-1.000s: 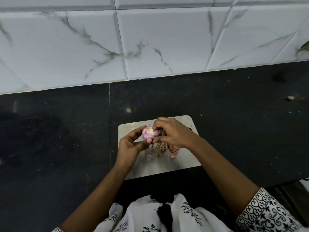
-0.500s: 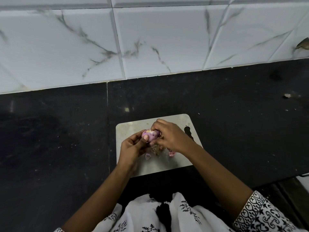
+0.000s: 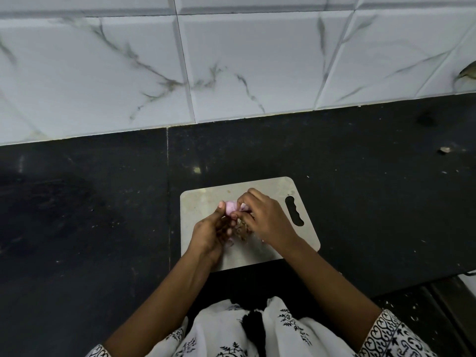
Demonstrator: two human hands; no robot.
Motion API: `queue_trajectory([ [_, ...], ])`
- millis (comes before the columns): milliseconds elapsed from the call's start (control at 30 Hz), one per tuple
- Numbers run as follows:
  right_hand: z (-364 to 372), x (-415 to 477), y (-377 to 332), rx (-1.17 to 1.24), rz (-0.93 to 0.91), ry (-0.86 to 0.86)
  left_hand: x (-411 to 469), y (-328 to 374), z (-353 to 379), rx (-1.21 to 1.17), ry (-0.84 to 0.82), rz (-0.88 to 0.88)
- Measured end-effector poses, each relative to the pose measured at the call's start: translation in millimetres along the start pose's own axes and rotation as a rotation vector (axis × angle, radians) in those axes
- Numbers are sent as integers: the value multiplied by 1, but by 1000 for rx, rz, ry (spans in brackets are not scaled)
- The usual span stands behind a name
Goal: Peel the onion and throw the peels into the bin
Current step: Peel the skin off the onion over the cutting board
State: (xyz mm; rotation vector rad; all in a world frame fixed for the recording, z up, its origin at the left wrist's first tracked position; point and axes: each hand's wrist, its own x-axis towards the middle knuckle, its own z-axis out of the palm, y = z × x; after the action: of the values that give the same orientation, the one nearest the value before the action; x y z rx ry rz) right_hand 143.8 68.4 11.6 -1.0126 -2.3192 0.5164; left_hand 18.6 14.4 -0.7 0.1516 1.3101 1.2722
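Both hands, left hand (image 3: 211, 233) and right hand (image 3: 268, 220), hold the onion (image 3: 230, 207) above the cutting board (image 3: 203, 202).

A pale cutting board (image 3: 206, 202) with a handle slot (image 3: 294, 211) lay on the black tabletop (image 3: 103, 215). White marble-veined wall tiles (image 3: 244, 68) rose behind it. A small scrap (image 3: 444, 150) sat far right.

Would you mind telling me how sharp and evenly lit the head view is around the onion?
Head view: dim and soft; the onion looks slightly blurred between the left hand and right hand; the tile lines bow from wide-angle distortion; a small glare spot marks the dark countertop.
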Motion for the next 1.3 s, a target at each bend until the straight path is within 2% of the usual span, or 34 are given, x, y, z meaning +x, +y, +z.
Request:
queue_trajectory([
  [100,3,-6,-1,13,-12,79,0,-2,5,-104,-16,-86],
  [200,5,-10,0,68,-6,79,-4,1,8,-211,-49,-107],
  [267,4,-14,0,146,67,68,-4,6,6,-293,-44,-124],
  [367,-3,-15,0,271,245,149,0,14,-1,-475,-3,-138],
  [433,-7,-11,6,199,336,59,1,15,-6,-499,14,-143],
  [500,-8,-6,9,46,370,-152,1,16,-9,-479,8,-162],
  [567,-9,-2,7,14,342,-208,-1,17,-10,-453,-11,-175],
  [700,-20,15,-9,174,210,-165,0,20,-11,-376,-48,-137],
  [800,-21,29,-16,130,67,-259,-2,22,-9,-327,-84,-108],
  [933,-21,40,-17,65,-29,-276,-2,23,-6,-281,-83,-102],
  [1200,-24,50,-15,-27,-84,-382,2,20,-5,-202,-39,-45],
  [1300,-22,50,-14,-8,-66,-338,4,22,-3,-212,-53,-54],
])
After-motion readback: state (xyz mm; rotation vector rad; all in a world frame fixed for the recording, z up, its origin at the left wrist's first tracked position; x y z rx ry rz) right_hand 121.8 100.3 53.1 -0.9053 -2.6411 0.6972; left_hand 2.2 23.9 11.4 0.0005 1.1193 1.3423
